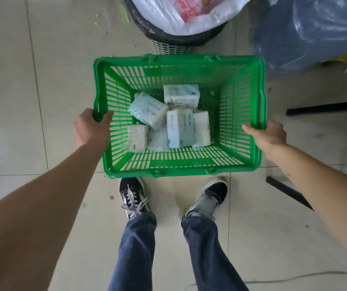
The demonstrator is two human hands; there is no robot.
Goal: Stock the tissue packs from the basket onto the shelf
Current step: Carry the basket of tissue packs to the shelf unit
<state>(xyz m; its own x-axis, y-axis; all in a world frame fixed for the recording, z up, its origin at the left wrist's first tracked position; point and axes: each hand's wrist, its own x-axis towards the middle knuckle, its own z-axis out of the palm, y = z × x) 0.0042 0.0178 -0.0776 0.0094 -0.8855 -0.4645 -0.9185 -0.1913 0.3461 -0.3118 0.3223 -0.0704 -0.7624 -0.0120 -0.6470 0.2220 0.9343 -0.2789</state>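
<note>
You hold the green plastic basket [181,169] by its two short sides, seen from straight above. Your left hand [90,127] grips the left rim, thumb hooked over the edge to the inside and the other fingers wrapped under the lip outside. Your right hand [267,136] grips the right rim the same way, thumb lying along the inner edge, fingers curled out of sight beneath the rim.

The tissue packs [166,118] lie in a loose heap on the basket's slatted floor, six or so, pale blue-green and white. One pack [182,95] lies flat toward the far wall; another [148,111] is tilted on top of the others at the left; a third [180,130] stands on its edge near the middle, touching its neighbours on both sides. The rest are partly covered.

Below the basket you see your two dark sneakers [134,196] with white laces and your blue jeans [134,248] on the beige tiled floor [31,101]. Just beyond the far rim stands a slatted wastebasket [168,46] lined with a black bag and a white plastic bag. At the upper right a large blue-grey plastic bag [307,32] sits near the basket's far right corner. Dark bars [326,108], part of some furniture, cross the floor at the right.
</note>
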